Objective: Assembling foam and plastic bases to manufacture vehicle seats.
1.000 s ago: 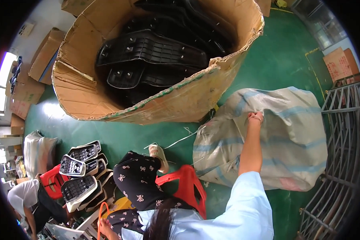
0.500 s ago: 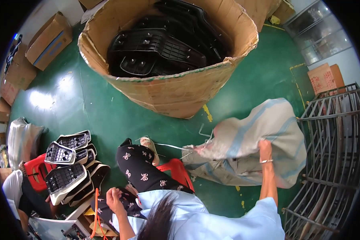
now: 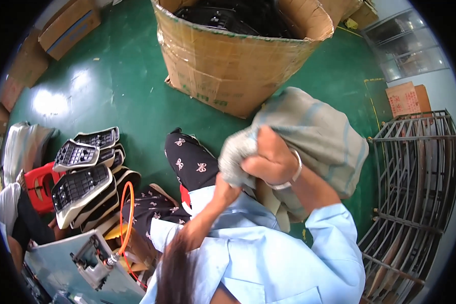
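A large grey woven sack with pale blue stripes stands at my right, its gathered mouth pulled up in front of me. My right hand, a bracelet at its wrist, is closed round the bunched cloth. Just below and to the left, my left hand grips the lower part of the gathered end, its fingers partly hidden by the cloth. Something cream-coloured shows beneath the gathered part, but its kind is unclear.
Ahead stands a big cardboard box holding black ribbed plastic panels. Stacked padded panels rise at left by a red stool and another person. A staple gun with an orange hose lies on a bench. Metal racks line the right.
The sack, lying spread out before, is drawn nearer with its mouth bunched up. My right hand moved left with it, and my left hand rose from my lap to the gathered cloth.
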`<state>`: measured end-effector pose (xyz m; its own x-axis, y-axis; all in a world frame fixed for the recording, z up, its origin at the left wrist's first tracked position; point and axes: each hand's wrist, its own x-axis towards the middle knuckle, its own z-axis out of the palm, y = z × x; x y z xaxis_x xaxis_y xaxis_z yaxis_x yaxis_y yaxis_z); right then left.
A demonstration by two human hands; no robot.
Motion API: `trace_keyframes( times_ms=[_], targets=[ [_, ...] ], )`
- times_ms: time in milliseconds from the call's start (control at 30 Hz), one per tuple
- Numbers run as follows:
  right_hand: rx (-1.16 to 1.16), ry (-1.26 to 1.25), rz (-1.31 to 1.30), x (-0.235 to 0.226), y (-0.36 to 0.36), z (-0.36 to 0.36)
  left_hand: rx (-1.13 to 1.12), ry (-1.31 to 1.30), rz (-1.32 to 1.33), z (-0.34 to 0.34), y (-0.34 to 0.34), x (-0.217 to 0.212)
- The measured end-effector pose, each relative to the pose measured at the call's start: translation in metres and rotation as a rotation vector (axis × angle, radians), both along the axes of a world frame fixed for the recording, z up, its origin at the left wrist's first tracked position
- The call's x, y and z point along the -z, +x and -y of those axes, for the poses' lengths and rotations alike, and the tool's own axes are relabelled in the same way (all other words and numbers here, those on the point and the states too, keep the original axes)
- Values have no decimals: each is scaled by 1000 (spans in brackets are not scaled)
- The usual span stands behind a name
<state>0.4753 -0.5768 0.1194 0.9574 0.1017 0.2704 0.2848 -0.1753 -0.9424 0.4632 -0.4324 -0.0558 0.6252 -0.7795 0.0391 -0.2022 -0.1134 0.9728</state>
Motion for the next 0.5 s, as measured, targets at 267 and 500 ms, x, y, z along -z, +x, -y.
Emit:
trace_keyframes(
  times_ms=[267,500],
  targets=[
    [348,-645,-105,80,56,84,-315,76,-247,43,62,12],
    [267,-831,14,136,-120,47,-543,173,-777,76,75,33]
  ],
)
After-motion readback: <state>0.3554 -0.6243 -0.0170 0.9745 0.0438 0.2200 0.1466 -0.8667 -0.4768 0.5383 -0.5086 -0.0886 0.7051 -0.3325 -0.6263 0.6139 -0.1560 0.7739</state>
